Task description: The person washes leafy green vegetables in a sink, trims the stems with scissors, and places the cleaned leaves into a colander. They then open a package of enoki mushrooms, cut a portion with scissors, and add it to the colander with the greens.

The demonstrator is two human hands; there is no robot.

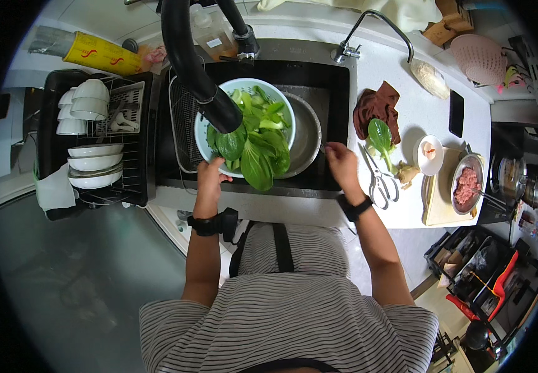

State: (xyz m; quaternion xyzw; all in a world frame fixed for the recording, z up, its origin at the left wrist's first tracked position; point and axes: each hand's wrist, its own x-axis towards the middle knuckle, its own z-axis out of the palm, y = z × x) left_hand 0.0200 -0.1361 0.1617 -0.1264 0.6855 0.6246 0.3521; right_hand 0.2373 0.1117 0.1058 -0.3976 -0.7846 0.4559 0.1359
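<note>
Left hand (210,177): the fingers are curling over the near rim of a pale colander (202,133) and gripping it. The colander is sitting inside the dark sink (337,81), heaped with green leafy vegetables (253,143), some leaves hanging over its near edge. A steel bowl (306,133) is lying under and to the right of the colander, touching it. A thick black hose (188,56) is crossing above the colander's left side.

Right hand (342,163): it is resting at the sink's right near corner, just beside the steel bowl's rim. The fingers are bent toward the bowl; whether they are actually gripping the rim cannot be told. Both wrists are wearing dark bands.

Surroundings: on the white counter (406,112) to the right, scissors (378,180) are lying just beside the right hand, with a single green leaf (381,138) and a brown cloth (375,104) behind them. Further right, a small white dish (431,154) and a wooden board (440,199) are sitting together, and a metal bowl of minced meat (468,183) is resting on the board. To the left of the sink, a dish rack (135,130) is holding stacked white bowls (95,165) and cups.
</note>
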